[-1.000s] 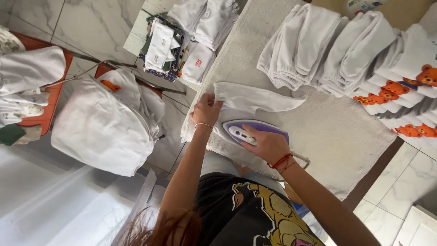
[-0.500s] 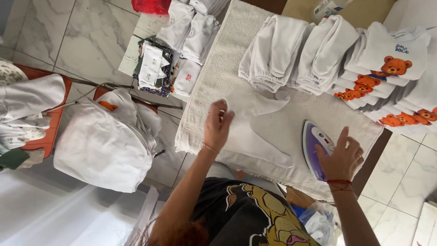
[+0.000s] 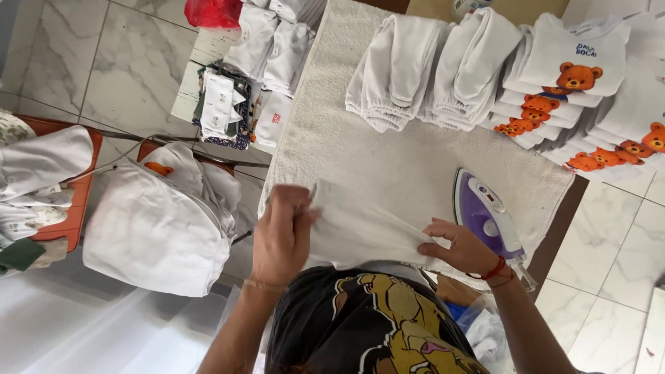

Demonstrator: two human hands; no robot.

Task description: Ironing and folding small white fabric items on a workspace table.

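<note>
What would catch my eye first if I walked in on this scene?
Probably both hands, the left hand and right hand, gripping a white garment over the towel-covered table. Just right of it stands a purple iron, and at the far right lie stacks of white shirts with orange bears.

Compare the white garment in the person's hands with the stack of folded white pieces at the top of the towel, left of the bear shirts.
The held white garment is a single piece, spread out flat between the left hand and right hand; the folded white stack is several pieces piled together. The garment is gripped at both ends, while the stack lies untouched. The garment is near the person, the stack at the towel's far side. Both are plain white.
</note>
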